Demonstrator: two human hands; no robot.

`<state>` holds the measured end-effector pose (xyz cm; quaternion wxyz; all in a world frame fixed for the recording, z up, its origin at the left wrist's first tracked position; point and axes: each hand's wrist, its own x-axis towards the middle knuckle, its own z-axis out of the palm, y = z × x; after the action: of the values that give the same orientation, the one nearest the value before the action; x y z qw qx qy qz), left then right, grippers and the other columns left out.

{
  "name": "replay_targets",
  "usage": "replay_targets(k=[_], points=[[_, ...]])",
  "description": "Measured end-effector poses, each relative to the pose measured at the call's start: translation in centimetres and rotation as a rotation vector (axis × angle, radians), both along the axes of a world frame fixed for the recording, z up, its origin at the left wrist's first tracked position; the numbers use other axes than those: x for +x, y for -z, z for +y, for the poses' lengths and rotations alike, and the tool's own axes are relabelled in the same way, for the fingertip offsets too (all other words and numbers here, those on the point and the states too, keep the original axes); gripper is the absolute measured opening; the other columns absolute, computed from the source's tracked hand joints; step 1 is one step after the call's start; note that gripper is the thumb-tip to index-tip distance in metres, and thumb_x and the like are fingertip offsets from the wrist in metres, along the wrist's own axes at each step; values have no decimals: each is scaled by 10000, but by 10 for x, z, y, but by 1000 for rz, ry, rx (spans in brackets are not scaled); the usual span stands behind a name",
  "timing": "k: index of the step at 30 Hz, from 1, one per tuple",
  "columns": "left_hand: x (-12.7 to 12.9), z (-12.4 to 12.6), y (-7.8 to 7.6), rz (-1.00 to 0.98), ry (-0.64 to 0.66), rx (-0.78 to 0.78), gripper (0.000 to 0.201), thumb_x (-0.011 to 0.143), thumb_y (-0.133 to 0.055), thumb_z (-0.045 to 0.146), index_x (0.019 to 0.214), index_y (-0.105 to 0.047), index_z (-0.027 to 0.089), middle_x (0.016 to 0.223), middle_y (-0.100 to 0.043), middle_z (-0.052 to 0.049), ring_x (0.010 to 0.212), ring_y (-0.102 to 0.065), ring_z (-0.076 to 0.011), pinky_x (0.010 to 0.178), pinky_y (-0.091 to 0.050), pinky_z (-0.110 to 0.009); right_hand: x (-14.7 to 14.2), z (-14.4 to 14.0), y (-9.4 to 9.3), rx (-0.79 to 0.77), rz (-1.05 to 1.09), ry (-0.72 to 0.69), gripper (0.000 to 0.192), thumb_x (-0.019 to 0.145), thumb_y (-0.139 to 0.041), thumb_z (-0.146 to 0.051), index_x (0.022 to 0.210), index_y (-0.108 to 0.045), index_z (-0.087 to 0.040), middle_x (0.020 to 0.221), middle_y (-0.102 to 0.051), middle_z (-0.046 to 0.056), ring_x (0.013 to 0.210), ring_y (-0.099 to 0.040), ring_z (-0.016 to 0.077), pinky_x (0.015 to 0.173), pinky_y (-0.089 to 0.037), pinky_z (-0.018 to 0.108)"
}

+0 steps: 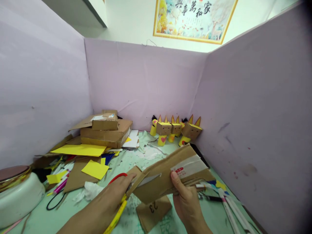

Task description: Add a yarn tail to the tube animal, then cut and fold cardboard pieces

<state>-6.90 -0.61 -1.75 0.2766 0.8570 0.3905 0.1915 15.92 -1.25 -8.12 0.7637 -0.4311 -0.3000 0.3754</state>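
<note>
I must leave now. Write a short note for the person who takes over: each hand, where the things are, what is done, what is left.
Left hand: holds scissors with red and yellow handles, blades in the cardboard piece.
Right hand: grips that cardboard by its lower edge, above the table.
Done: a cut is started at the left end; four cardboard figures stand at the back wall.
Left: the cut is not finished.
</note>
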Motion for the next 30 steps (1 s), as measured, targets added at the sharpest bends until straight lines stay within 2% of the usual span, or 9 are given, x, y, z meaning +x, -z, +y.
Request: replay_targets(k=[3,6,10,15,20,23,27,30], points=[[1,2,-4,55,-50,-21,462,799,-476,291,1260,-444,290,1090,-634,-42,942,-578,-229,807,-463,-299,1,-2,10,24,-64,20,363,636,-755,-326,964,-691,-184,837,-725,62,1016,-596,287,947,-427,412],[3,5,-5,112,-108,32,374,793,-468,258,1163,-526,255,989,-644,-56,880,-587,-229,775,-458,-302,3,-2,8,25,-64,13,341,637,-754,-311,949,-692,-188,863,-724,58,1033,-587,285,940,-431,408],[8,7,-10,86,-93,109,373,803,-476,252,1171,-540,263,995,-635,-62,932,-570,-229,822,-436,-309,3,-1,-8,35,52,-23,468,635,-753,-334,1075,-638,-222,1009,-698,36,1040,-588,267,942,-432,426],[7,11,-18,29,77,-102,407,746,-615,419,1125,-572,276,992,-638,15,880,-573,-202,757,-452,-258,-5,-4,-22,91,213,-92,641,566,-789,-358,1162,-583,-244,1027,-691,39,998,-608,269,957,-416,466],[3,15,-6,96,28,31,600,701,-673,431,1256,-474,324,1068,-615,-38,972,-550,-245,841,-427,-327,-9,-5,-24,79,211,-116,657,583,-780,-354,1194,-551,-282,1034,-690,9,1018,-600,259,960,-415,464],[0,15,-5,111,31,43,550,742,-623,340,1268,-466,342,1102,-616,-33,986,-558,-233,840,-430,-307,-6,-3,-26,42,328,-97,665,555,-804,-297,1174,-563,-280,1021,-695,-3,1016,-604,253,924,-456,439],[-10,21,-10,105,9,55,458,769,-502,223,1214,-529,330,1119,-632,-3,994,-568,-223,822,-436,-281,11,2,-30,19,505,-78,523,539,-807,-234,1035,-645,-273,917,-720,-35,938,-638,213,840,-515,361],[-17,30,-8,138,-90,59,455,747,-470,190,1185,-571,258,1145,-628,-37,1027,-563,-245,850,-430,-308,21,5,-32,-11,623,-128,367,542,-798,-220,890,-689,-255,810,-731,-50,801,-667,192,797,-537,350]])
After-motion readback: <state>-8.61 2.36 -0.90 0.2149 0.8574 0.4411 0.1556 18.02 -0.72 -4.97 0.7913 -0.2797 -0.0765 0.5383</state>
